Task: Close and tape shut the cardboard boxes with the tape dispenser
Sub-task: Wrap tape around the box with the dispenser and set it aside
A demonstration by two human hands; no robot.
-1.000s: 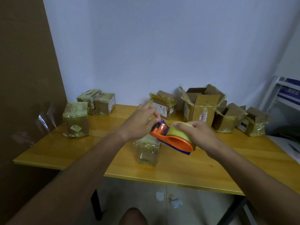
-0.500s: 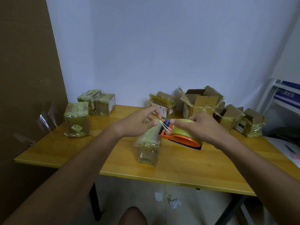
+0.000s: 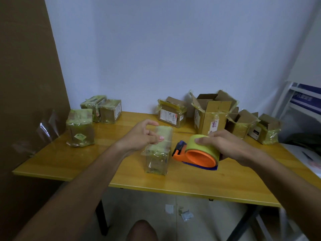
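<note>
A small box wrapped in yellowish tape stands upright on the wooden table, near its front edge. My left hand hovers at the box's top left, thumb and fingertips pinched together over the top as if on a tape end; the clear tape itself is barely visible. My right hand grips the orange and blue tape dispenser across its yellow-green roll, just right of the box and low over the table, its cutter end pointing at the box.
Three taped boxes sit at the back left. One half-shut box and three open-flapped boxes line the wall at the back right. A brown board stands left, a white shelf right. Paper scraps lie on the floor.
My right hand carried the dispenser rightward and down, away from my left hand. The left hand drew tape out, then came down onto the top of the wrapped box.
</note>
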